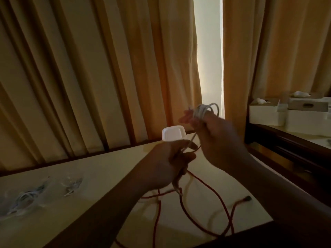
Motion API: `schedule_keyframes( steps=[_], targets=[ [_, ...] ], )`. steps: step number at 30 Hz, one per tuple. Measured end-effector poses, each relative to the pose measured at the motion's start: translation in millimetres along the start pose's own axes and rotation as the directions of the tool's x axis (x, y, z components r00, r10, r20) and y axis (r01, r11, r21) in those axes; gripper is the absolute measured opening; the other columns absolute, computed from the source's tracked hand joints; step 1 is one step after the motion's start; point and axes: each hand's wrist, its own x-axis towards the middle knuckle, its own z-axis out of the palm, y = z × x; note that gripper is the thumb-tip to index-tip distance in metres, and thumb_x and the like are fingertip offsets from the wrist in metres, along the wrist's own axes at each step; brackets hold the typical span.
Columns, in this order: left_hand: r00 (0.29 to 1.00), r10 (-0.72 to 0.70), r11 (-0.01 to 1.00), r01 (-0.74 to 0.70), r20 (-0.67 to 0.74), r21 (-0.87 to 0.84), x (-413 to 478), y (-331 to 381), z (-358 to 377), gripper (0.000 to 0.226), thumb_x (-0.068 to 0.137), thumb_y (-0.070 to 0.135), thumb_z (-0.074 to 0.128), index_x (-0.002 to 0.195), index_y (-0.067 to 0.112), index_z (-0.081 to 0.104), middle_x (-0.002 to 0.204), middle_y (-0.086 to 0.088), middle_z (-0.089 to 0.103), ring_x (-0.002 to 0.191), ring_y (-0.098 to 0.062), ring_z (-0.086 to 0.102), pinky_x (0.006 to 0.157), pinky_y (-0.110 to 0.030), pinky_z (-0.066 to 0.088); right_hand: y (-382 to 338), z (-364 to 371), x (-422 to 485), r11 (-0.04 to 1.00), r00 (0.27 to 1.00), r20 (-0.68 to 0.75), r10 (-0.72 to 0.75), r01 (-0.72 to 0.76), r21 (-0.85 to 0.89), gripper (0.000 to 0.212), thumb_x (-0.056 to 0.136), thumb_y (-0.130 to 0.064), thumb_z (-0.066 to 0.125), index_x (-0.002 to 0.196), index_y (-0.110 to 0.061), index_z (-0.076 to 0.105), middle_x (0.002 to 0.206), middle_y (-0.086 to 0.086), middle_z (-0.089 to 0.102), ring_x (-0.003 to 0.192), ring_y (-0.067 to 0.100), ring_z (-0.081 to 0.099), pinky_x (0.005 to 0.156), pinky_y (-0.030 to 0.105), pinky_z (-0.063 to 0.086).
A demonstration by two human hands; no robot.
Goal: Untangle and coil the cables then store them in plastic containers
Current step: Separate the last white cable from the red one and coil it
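- Left hand [166,165]: fingers curled round a white plug [172,133] and the cable just under it. The plug stands upright above the fist, flat top face up.
- Right hand [216,135]: blurred, raised higher than the left hand and just beside it; it grips a coil [206,110] of white cable. The loops stand up out of the fist, long axis approx. vertical, tilted a bit to the right.
- 1 short, taut strand of white cable runs slanted from the coil down-left to the left hand.
- Both hands are in the air above the counter [107,167], so plug and coil do not touch it.
- 1 red cable [156,212] lies loose on the counter under the hands, in wide bends that run mostly toward the near edge. Its dark end [248,198] lies on the counter, pointing right.
- 1 pale cable hangs below the left hand w/ a knot, crossing the red cable; cannot tell if it is the same cable as the coil.
- 2 clear containers [26,197] [73,185] sit at the left on the counter, side by side, each w/ a pale cable inside; details blurred.
- Behind: curtains [89,68] w/ a bright gap. At the far right, white boxes [265,113] on dark furniture.
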Motion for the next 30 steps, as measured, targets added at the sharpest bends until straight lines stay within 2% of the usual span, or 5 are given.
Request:
schedule_keyframes(
  steps=[5,12,19,24,30],
  targets=[
    [0.966,0.206,0.926,-0.141,-0.156,0.35,23,-4,-34,0.018,0.1,0.04,0.059,0.094,0.031,0.072,0.069,0.004,0.063,0.061,-0.007,0.058,0.056,-0.026,0.049,48,18,7,0.969,0.95,0.303,-0.08,0.146,-0.202,0.011,0.106,-0.021,0.043,0.105,-0.023,0.054,0.098,-0.008,0.058,0.084,0.004,0.059,0.073,0.02,0.05],
    [0.854,0.351,0.888,-0.175,-0.383,0.425,82,-73,-33,0.016,0.098,0.017,0.063,0.09,0.019,0.077,0.078,0.013,0.068,0.072,-0.004,0.064,0.068,-0.033,0.057,59,54,26,0.89,0.772,0.49,0.405,-0.455,-0.018,0.031,0.109,-0.031,0.039,0.094,-0.018,0.063,0.096,0.005,0.07,0.098,0.019,0.068,0.093,0.035,0.053],
    [0.854,0.272,0.933,-0.121,-0.444,0.339,109,-126,-12,0.018,0.097,0.011,0.064,0.091,0.021,0.079,0.082,0.013,0.07,0.073,0.004,0.061,0.066,-0.005,0.041,95,91,14,0.85,0.772,0.453,0.445,-0.523,0.055,0.036,0.11,-0.033,0.035,0.095,-0.014,0.062,0.103,0.011,0.069,0.105,0.028,0.066,0.093,0.044,0.053],
    [0.943,-0.12,0.98,0.062,-0.311,-0.191,108,-125,-13,0.017,0.099,0.016,0.066,0.086,0.019,0.076,0.071,-0.004,0.07,0.056,-0.021,0.058,0.052,-0.029,0.05,106,85,13,0.344,0.591,0.685,0.427,-0.806,0.481,0.026,0.107,-0.026,0.041,0.104,-0.006,0.058,0.085,0.006,0.065,0.101,0.024,0.069,0.098,0.033,0.047],
    [0.989,-0.092,0.83,0.012,-0.116,-0.557,99,-126,-22,0.022,0.091,0.025,0.069,0.107,0.011,0.077,0.107,-0.025,0.071,0.093,-0.041,0.062,0.088,-0.054,0.054,84,65,11,-0.082,0.689,0.686,0.233,-0.689,0.72,0.024,0.104,-0.021,0.04,0.093,-0.004,0.054,0.076,0.011,0.047,0.09,0.028,0.055,0.097,0.035,0.054]
  ],
)
